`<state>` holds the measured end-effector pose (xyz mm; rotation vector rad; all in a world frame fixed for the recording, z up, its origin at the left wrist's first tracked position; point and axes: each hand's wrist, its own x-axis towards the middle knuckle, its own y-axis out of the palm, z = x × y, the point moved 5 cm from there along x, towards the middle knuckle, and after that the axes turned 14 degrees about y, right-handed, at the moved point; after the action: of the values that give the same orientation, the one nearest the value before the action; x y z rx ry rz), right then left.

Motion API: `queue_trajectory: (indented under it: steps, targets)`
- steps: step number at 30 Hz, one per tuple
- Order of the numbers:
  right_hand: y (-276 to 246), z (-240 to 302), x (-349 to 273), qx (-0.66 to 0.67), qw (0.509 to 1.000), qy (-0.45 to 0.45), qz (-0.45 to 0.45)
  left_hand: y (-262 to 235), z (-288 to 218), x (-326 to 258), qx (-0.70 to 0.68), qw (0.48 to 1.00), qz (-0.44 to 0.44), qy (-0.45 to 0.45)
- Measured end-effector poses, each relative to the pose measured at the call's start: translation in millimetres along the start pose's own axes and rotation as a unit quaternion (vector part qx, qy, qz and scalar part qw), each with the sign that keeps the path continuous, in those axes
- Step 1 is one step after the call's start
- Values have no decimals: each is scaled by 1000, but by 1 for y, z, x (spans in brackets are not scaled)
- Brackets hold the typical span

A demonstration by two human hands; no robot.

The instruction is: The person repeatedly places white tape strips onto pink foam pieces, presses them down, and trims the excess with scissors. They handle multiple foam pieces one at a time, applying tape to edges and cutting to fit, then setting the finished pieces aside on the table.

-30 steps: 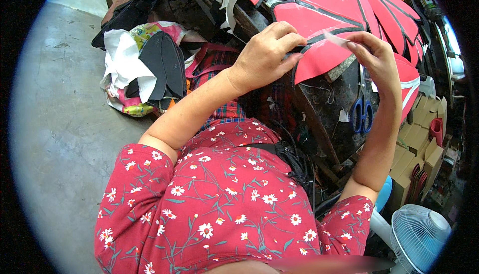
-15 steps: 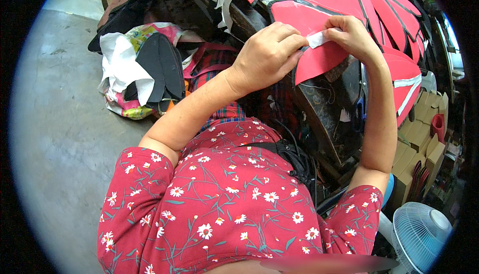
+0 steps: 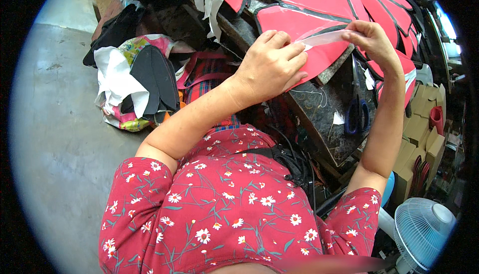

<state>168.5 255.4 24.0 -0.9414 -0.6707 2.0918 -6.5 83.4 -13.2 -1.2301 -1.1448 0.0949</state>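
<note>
A pink panel with black edging [image 3: 279, 20] lies under both hands on the dark workbench. My left hand [image 3: 272, 67] is closed at the panel's near left edge, fingers curled over it and the thumb low along the rim. From beside those fingers a thin, whitish, see-through strip [image 3: 327, 38] runs to my right hand [image 3: 373, 42]. The right hand is closed, pinching the strip's far end between thumb and fingers and keeping it raised over the panel. What lies beneath the left fingertips is hidden.
More pink panels [image 3: 386, 7] pile up at the back right. White strips [image 3: 214, 0] hang over the bench's left side. Blue-handled scissors [image 3: 357, 117] lie below my right hand. A bag with black pieces [image 3: 154, 77] sits left; a fan [image 3: 424, 229] and cardboard boxes [image 3: 421, 119] stand right.
My right hand has moved right, away from the left, so a longer length of strip shows between them. The left hand has shifted slightly down, its fingers now over the panel.
</note>
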Motion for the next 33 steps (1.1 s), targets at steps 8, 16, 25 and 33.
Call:
queue_trajectory:
  steps: [8, 16, 25, 33]
  targets:
    - [7, -23, 37, -27, 993, -31, -108, 1, -4, 18, 31, 999, 3, -19]
    - [8, -30, 41, -30, 994, -30, -103, 22, 17, 53, 58, 998, 17, 32]
    - [12, -24, -7, 52, 998, -21, 14, 17, 25, 26, -17, 998, 51, 46]
    - [2, -44, 9, 40, 994, 42, -92, 13, 20, 28, 13, 998, 37, 53]
